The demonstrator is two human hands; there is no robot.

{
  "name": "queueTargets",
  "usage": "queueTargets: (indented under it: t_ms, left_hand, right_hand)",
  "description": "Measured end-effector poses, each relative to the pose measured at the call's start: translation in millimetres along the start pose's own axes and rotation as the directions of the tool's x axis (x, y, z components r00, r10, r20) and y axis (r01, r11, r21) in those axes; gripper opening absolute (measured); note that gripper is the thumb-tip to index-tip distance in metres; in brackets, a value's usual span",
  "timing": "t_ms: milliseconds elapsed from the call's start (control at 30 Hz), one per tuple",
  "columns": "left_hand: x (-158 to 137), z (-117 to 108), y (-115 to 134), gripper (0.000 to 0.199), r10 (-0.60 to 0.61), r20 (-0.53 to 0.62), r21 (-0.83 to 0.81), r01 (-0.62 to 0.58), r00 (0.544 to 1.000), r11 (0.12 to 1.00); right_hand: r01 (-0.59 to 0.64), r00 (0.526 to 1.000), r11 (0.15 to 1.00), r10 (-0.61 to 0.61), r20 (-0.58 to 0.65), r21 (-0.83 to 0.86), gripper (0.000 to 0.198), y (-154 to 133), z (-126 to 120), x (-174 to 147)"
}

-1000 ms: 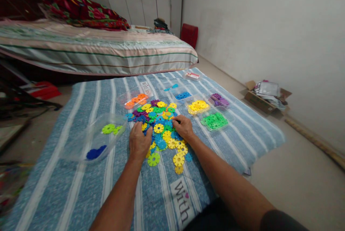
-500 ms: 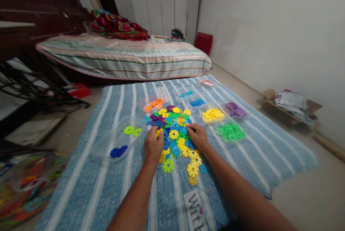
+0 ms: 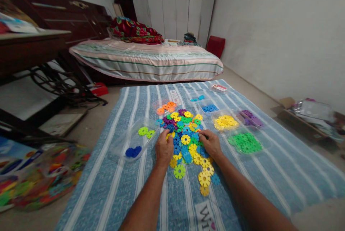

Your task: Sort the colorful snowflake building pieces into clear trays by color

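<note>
A heap of notched plastic discs [image 3: 185,139] in yellow, blue, green and purple lies on the striped cloth between my hands. At the heap's left side is my left hand [image 3: 164,149], thumb and fingers closed beside a dark blue and a yellow disc; whether it grips either is unclear. My right hand [image 3: 211,144] curls its fingers together at the right edge, and what they pinch, if anything, is hidden. Left of the heap, a clear tray [image 3: 118,148] holds lime discs [image 3: 143,131] and dark blue discs [image 3: 133,151].
Clear containers hold orange discs [image 3: 166,107], blue discs [image 3: 210,108], yellow discs [image 3: 226,122], purple discs [image 3: 250,118] and green discs [image 3: 246,142]. A bag of colourful pieces [image 3: 51,177] lies on the floor at left. Beyond stands a bed [image 3: 151,62]; a cardboard box [image 3: 304,123] is at right.
The camera view has turned left, so the whole scene sits further right and slightly lower. My hands stay at the two sides of the heap, with little visible change.
</note>
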State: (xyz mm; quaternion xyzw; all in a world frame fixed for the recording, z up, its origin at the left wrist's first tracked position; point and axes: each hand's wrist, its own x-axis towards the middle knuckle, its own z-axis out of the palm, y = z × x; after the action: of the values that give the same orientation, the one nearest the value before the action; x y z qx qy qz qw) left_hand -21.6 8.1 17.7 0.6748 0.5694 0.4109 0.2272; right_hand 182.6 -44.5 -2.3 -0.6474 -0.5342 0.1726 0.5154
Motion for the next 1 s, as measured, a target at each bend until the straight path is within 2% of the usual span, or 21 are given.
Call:
queueTargets:
  t_ms: [233,667,767,867,1000]
  left_hand:
    - [-1,1,-4,0.033,0.010,0.003,0.031,-0.010,1.000,0.999]
    - [-2,16,-21,0.035,0.187,-0.152,0.194,-0.156,0.971,0.969]
    - [-1,16,-24,0.036,0.192,-0.168,0.230,-0.152,0.967,0.961]
    - [2,15,-27,0.039,0.181,-0.183,0.240,-0.135,0.966,0.961]
    - [4,12,-28,0.039,0.155,-0.203,0.210,-0.111,0.967,0.971]
  right_hand:
    - [-0.012,1.000,1.000,0.012,-0.003,0.017,0.022,0,0,-2]
    - [0.026,1.000,1.000,-0.026,0.002,0.015,0.023,0,2,-8]
    - [0.068,0.997,0.998,-0.068,0.029,-0.010,0.022,-2,1,-12]
    - [0.139,0.989,0.982,-0.131,0.065,-0.125,0.022,-8,0,-14]
    - [0.345,0.938,0.893,-0.342,0.062,-0.290,0.020,-28,12,-4]
